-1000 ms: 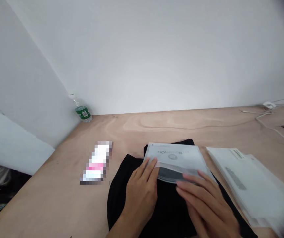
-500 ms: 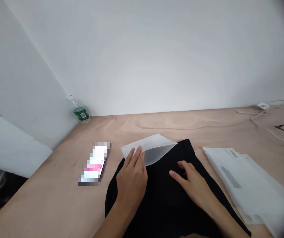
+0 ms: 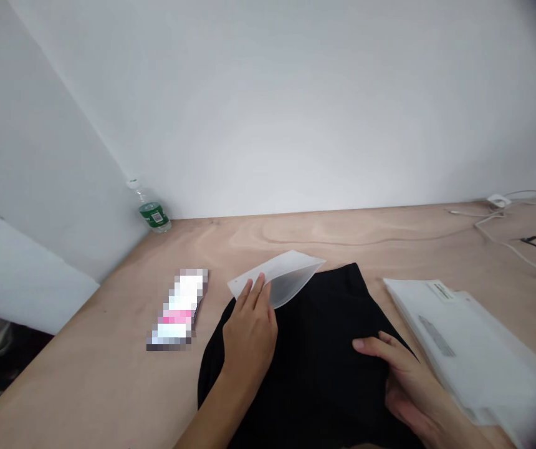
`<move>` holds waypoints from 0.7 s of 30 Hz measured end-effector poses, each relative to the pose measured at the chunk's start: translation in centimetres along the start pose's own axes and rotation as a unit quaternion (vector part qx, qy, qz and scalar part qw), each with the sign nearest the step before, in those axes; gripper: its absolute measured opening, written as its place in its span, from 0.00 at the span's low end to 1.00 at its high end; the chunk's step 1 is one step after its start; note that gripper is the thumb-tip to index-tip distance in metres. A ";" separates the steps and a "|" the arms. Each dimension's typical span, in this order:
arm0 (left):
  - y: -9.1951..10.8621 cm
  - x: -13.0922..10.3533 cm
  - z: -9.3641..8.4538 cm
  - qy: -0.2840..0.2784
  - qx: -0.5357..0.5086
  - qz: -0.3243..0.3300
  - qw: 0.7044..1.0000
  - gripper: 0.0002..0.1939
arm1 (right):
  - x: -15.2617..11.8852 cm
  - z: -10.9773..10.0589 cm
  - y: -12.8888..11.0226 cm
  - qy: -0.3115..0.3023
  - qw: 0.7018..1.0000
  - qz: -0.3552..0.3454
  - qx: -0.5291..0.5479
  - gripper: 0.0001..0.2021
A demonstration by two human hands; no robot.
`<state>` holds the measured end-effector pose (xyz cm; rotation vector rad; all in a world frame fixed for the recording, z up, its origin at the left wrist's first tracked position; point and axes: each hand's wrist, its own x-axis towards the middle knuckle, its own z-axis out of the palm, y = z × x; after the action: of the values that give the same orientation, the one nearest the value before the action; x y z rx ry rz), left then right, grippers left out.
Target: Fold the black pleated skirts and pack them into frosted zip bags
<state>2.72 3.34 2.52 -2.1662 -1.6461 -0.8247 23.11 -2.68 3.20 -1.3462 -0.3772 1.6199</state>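
Note:
A black folded garment [image 3: 315, 349] lies spread in front of me on the table. Across its far left edge rests a frosted white plastic bag [image 3: 287, 265], its mouth bowed apart towards me. My left hand [image 3: 252, 330] lies over the near side of the bag and the cloth, fingers stretched out and tips on the plastic; its thumb is mostly hidden. At the garment's right edge, my right hand [image 3: 406, 374] has the cloth pinched, thumb on top and the other fingers partly hidden beneath.
On the right lies a stack of frosted plastic bags [image 3: 478, 349] with a label. A phone [image 3: 179, 305] with a lit, blurred screen is to the left. A water bottle [image 3: 153, 212] stands in the back corner by the wall. White cables [image 3: 487, 218] run along the back right.
My right hand has moved right and nearer, from above the cloth to gripping its right edge, which is pulled inward. The bag's right corner has shifted slightly left. My left hand stays nearly still.

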 end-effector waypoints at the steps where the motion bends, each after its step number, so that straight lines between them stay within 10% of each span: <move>1: 0.1 0.0 0.1 -0.006 -0.006 -0.001 1.000 0.19 | -0.4 0.0 -0.1 0.008 1.000 0.017 0.022 0.09; 21: 4.6 -1.3 -1.4 -0.150 -0.144 0.138 0.968 0.38 | 1.9 5.1 0.3 -0.057 0.982 -0.083 0.159 0.11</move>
<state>6.46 0.16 3.27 -2.7621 -1.3650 -0.7155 18.65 0.34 3.65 -0.9591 -0.2771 1.5452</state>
